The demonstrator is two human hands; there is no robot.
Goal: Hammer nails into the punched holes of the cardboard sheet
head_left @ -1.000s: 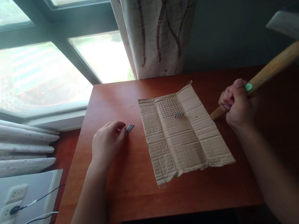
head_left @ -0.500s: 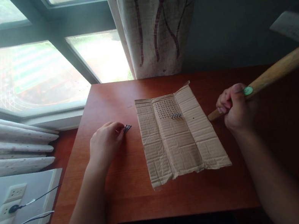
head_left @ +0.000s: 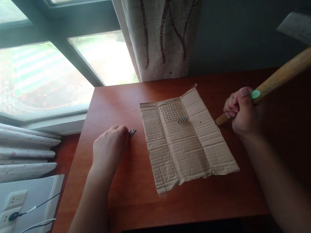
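Note:
My left hand (head_left: 112,143) is closed at the left of the cardboard, its fingertips at a small bunch of dark nails (head_left: 132,133). The nails' ends stick out past the fingers; how many are in the grip is hidden. In my right hand (head_left: 242,112) is a hammer (head_left: 289,71), gripped by its wooden handle, its metal head raised at the far right. The creased brown cardboard (head_left: 187,149) lies between both hands. A grid of small dark holes (head_left: 172,112) marks its upper middle panel, and a short row of nails (head_left: 183,120) shows along the grid's lower edge.
The red-brown wooden table (head_left: 135,208) carries the cardboard. A window (head_left: 23,83) and a patterned curtain (head_left: 157,23) stand behind it. At the lower left, a wall socket (head_left: 15,200) has a plugged-in cable (head_left: 42,203).
My left fingers have shifted slightly and curled in more at the nails. The right hand and hammer have moved a little to the left. The cardboard looks the same.

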